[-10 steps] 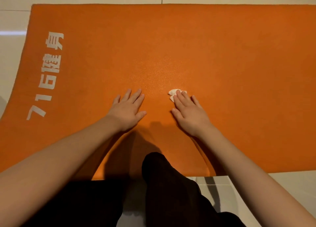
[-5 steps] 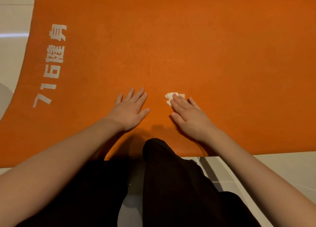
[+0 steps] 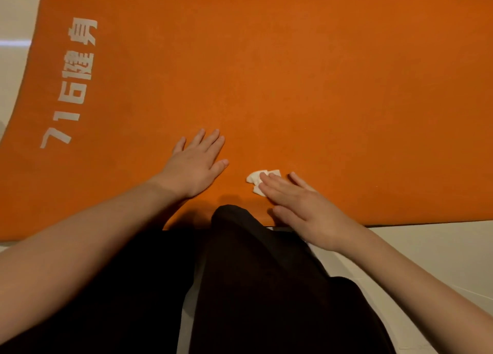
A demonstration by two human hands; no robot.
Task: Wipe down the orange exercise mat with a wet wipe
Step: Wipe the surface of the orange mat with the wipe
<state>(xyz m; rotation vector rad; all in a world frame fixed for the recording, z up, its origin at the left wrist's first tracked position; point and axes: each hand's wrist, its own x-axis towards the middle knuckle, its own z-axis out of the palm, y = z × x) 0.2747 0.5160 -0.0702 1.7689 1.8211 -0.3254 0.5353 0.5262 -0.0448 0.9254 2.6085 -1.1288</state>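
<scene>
You are pressing the wet wipe (image 3: 256, 180) under flat right hand (image 3: 298, 207) fingers, left hand (image 3: 196, 165) splayed on the orange mat (image 3: 320, 87), risking the wad slipping free.

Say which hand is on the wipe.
The right hand: its straight fingers press the white wipe onto the mat; the left hand rests on bare mat.

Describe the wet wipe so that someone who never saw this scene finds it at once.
Look at the orange mat on the pale floor. Near its front edge, under the right hand's fingertips, lies the wipe: a small crumpled white piece, the only loose white thing.
</scene>
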